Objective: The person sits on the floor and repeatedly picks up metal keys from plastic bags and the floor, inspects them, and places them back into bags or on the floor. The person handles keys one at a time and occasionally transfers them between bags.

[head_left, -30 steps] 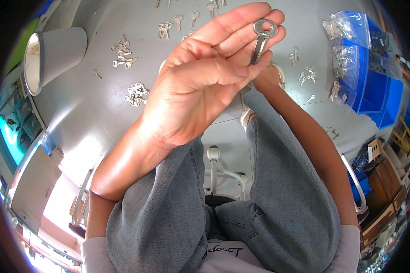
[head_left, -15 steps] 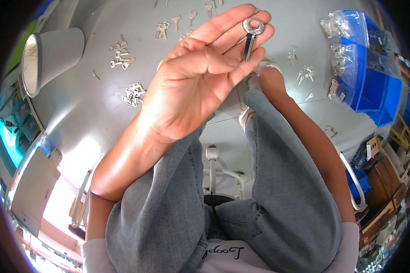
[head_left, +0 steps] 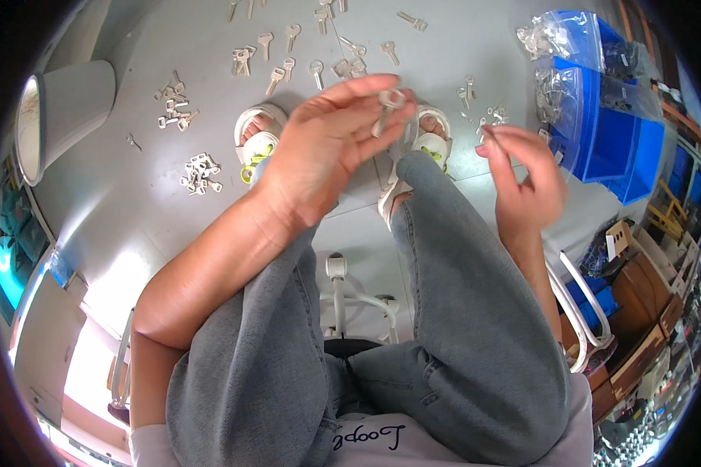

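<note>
My left hand (head_left: 327, 148) is raised in front of my knees, palm toward me, and pinches a silver key (head_left: 385, 105) by its round head between the fingertips. My right hand (head_left: 526, 183) hovers off to the right above my right knee. Its thumb and forefinger are drawn together near some small keys (head_left: 491, 117) on the grey floor, and I cannot tell whether they hold anything. Both legs are in grey jeans (head_left: 459, 311), and my feet are in white sandals (head_left: 257, 132) on the floor.
Many silver keys lie on the floor: a row at the top (head_left: 288, 62) and small heaps at the left (head_left: 199, 171). A white bucket (head_left: 62, 109) lies tipped at far left. Blue bins with clear bags (head_left: 600, 124) stand at right. White stool legs (head_left: 350, 296) show between my knees.
My left hand has lowered with the key still in its fingertips. My right hand, hidden behind it before, has come out to the right.
</note>
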The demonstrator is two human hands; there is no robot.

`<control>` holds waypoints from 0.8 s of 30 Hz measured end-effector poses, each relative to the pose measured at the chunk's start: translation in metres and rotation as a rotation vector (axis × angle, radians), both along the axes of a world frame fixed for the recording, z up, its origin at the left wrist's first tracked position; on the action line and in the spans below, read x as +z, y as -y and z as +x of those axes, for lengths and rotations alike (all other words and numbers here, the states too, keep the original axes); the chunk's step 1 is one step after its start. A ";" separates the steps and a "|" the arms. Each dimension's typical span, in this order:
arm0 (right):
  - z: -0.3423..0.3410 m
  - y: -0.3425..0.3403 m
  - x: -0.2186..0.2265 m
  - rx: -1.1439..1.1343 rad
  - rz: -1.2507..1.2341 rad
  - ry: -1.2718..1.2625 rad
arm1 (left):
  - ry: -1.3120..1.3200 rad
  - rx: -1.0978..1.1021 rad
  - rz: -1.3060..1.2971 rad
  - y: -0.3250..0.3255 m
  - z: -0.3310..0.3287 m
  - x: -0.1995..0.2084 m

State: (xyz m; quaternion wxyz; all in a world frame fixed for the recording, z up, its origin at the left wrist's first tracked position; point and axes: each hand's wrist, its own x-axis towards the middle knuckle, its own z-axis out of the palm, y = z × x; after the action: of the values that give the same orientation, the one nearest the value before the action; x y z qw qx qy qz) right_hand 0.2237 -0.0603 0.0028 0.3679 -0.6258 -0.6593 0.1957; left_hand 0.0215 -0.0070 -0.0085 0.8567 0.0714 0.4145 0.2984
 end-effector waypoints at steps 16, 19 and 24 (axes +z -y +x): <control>-0.032 -0.020 0.010 0.246 0.160 -0.184 | 0.112 0.019 0.214 -0.003 0.008 0.030; -0.035 -0.019 0.007 0.227 0.063 -0.268 | 0.153 -0.003 0.228 -0.003 0.004 0.027; -0.033 -0.029 0.016 0.266 -0.136 -0.260 | 0.051 0.016 0.240 -0.003 0.007 0.031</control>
State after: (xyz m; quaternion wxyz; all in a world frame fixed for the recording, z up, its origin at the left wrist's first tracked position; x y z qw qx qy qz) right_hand 0.1911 -0.0312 0.0188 0.3777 -0.5262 -0.6682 0.3660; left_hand 0.0283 -0.0042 0.0228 0.8500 0.1624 0.3543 0.3545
